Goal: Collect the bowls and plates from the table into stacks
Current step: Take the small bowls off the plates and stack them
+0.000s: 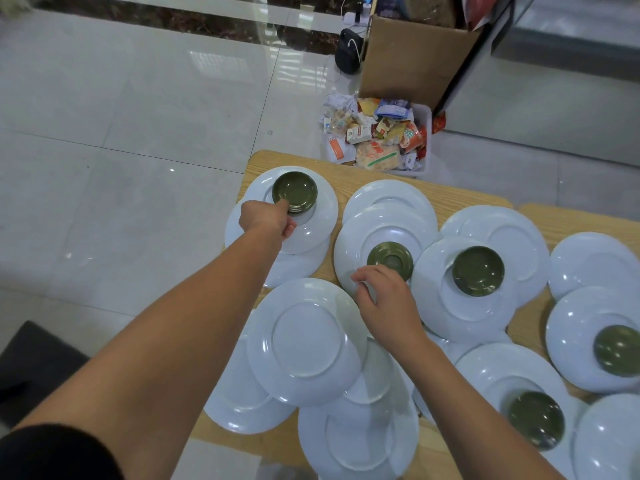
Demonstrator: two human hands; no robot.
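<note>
**A:** Where do the bowls and plates lie?

**B:** All over the wooden table [346,183]. The stacked green bowls [294,192] sit on a white plate [322,226] at ten o'clock. An upturned green bowl [390,258] rests on a second plate [356,244] near the middle, a little toward twelve. Another green bowl [478,270] stands upright on a plate at two o'clock, and more are at three and five. A bare plate [306,341] lies at seven, overlapping its neighbours.

**A:** And the hands?

**B:** The left hand [268,218] reaches to ten o'clock with its fingers curled, pinching the near rim of the stacked green bowls. The right hand [384,299] is at the six o'clock edge of the upturned green bowl with its fingers bent. Its back hides where they meet the bowl, so I cannot tell whether it grasps or only nears it.

**A:** How will these things handle?

**B:** My guess is that the bowls are small, light and stiff, and glossy enough to be slick. The upturned one offers only its foot ring and sloping wall. I would pinch across the foot ring or hook a fingertip under the rim.

The plates look wide, smooth and breakable. Where they overlap they sit tilted, so lifting a lower one could send the upper one sliding. Clear the bowl off first, then take each plate at its rim with the thumb on top and the fingers beneath. Start with whichever lies uppermost.
</note>
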